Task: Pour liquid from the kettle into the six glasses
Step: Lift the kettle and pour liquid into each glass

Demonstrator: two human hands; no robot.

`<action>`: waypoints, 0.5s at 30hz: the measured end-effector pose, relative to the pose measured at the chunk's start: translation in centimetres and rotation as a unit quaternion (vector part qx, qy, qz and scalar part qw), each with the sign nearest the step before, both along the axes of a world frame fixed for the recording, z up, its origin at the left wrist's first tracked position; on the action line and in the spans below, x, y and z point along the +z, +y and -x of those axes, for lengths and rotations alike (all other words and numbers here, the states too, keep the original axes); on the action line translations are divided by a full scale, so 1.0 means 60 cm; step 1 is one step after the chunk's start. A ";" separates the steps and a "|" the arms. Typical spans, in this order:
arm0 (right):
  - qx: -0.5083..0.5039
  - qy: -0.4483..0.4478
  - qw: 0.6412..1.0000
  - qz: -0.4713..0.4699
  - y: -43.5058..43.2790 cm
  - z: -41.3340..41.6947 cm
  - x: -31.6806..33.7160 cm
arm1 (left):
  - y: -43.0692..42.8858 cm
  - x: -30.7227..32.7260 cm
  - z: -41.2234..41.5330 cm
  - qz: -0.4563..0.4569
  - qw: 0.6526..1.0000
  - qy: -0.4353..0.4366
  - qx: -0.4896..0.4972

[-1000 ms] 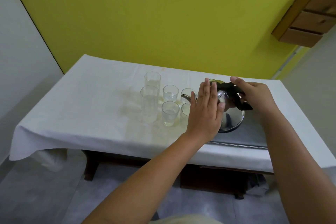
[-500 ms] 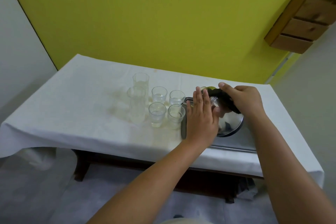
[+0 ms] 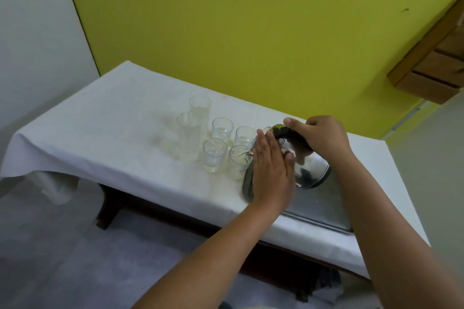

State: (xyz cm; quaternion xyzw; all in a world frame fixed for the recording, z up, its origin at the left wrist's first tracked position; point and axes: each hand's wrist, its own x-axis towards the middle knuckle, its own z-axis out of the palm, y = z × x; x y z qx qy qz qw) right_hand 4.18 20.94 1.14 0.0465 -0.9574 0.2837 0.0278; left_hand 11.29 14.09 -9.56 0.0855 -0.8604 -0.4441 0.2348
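Note:
A shiny steel kettle [image 3: 310, 170] with a black handle is tilted to the left, its spout over the near right short glass [image 3: 238, 162]. My right hand [image 3: 320, 137] grips the handle on top. My left hand [image 3: 272, 170] lies flat against the kettle's left side with fingers straight, hiding most of the spout. Beside that glass stand the other short glasses [image 3: 214, 154], [image 3: 222, 128], [image 3: 244, 136] and two tall glasses [image 3: 188, 136], [image 3: 200, 108]. All hold some clear liquid.
The white-clothed table [image 3: 108, 118] stands against a yellow wall. A metal tray [image 3: 324, 211] lies under the kettle near the front right edge. A wooden shelf [image 3: 434, 65] juts from the wall at upper right. The cloth shows faint stains left of the glasses.
The kettle has been tipped further to the left, bringing its spout down over the near right short glass. Both hands moved with it. The camera view has shifted.

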 end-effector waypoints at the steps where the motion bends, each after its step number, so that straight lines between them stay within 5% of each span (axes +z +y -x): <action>1: 0.005 0.001 1.000 -0.002 -0.002 0.003 0.001 | 0.002 0.001 0.002 -0.003 1.000 0.003 0.007; 15: 0.046 0.013 0.998 -0.038 -0.009 0.023 0.002 | 0.022 0.016 0.016 -0.048 0.998 -0.015 0.040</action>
